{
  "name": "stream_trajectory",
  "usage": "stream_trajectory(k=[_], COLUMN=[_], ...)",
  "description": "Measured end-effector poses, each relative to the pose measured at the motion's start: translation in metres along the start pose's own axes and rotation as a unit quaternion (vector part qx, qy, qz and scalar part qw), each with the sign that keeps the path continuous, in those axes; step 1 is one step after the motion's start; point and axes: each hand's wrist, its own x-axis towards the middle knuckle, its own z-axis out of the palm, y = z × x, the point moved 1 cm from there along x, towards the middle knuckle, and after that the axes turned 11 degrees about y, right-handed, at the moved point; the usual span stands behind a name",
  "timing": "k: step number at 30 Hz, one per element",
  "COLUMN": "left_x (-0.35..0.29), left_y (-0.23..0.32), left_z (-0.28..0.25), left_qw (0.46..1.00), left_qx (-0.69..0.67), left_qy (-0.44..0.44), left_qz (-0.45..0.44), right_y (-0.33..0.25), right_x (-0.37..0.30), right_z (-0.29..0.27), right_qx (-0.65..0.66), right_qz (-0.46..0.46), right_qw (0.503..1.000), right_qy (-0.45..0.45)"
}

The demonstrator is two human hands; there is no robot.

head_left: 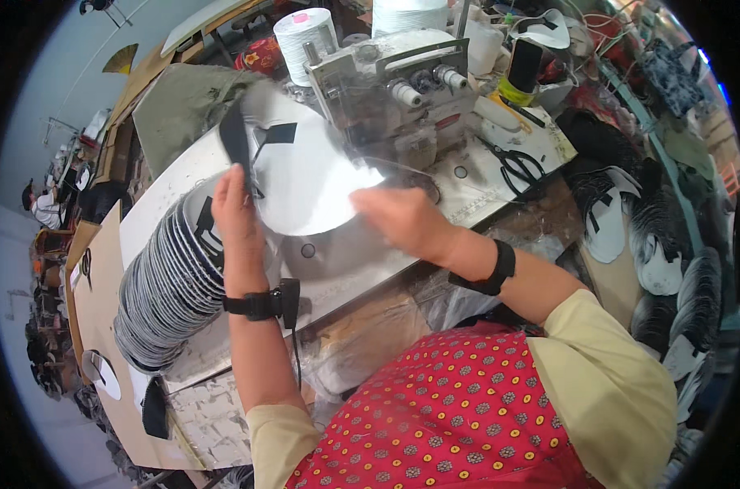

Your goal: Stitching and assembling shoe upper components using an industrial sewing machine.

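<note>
A white rounded fabric piece (305, 189) with a black patch and a dark edge hangs in front of the sewing machine (403, 98). My left hand (236, 213) is closed on its left side, by the dark flap. My right hand (404, 218), slightly blurred, pinches its right edge with curled fingers. Beside my left hand leans a long stack of similar pieces (168, 281), grey-white with dark rims. The machine's needle area is partly hidden behind smeared, glossy parts.
Black-handled scissors (518, 169) lie on the right of the white machine table (468, 194). Behind stand white thread cones (303, 39). More stacked pieces (659, 265) are at the far right. A cardboard-coloured board (101, 306) spans the left, with a black piece (154, 407) near its edge.
</note>
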Motion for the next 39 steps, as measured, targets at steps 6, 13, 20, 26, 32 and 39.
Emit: stream_trajectory(k=[6, 13, 20, 26, 32, 39], left_x=[-0.056, -0.117, -0.104, -0.095, -0.076, -0.030], left_y=[0.057, 0.044, 0.041, 0.048, 0.030, -0.007], left_z=[-0.032, 0.003, 0.020, 0.038, 0.054, 0.009], left_qw=[0.953, 0.895, 0.917, 0.696, 0.916, 0.941], left_qx=[0.243, 0.330, 0.298, 0.488, 0.285, 0.104], left_qy=[-0.106, -0.298, -0.258, -0.027, -0.234, -0.314], left_qz=[-0.144, 0.038, 0.062, 0.525, 0.157, 0.077], right_y=[0.002, 0.001, -0.030, -0.021, -0.010, -0.006], right_x=[-0.005, 0.028, 0.037, 0.045, 0.031, 0.017], right_z=[-0.003, -0.015, -0.040, -0.019, -0.018, -0.043], right_qx=[-0.151, -0.016, 0.185, 0.036, 0.020, 0.104], right_qz=[-0.014, 0.023, 0.295, -0.001, 0.297, 0.056], right_qw=[0.988, 1.000, 0.931, 0.999, 0.946, 0.990], right_qy=[-0.040, 0.005, -0.106, -0.037, -0.130, -0.080])
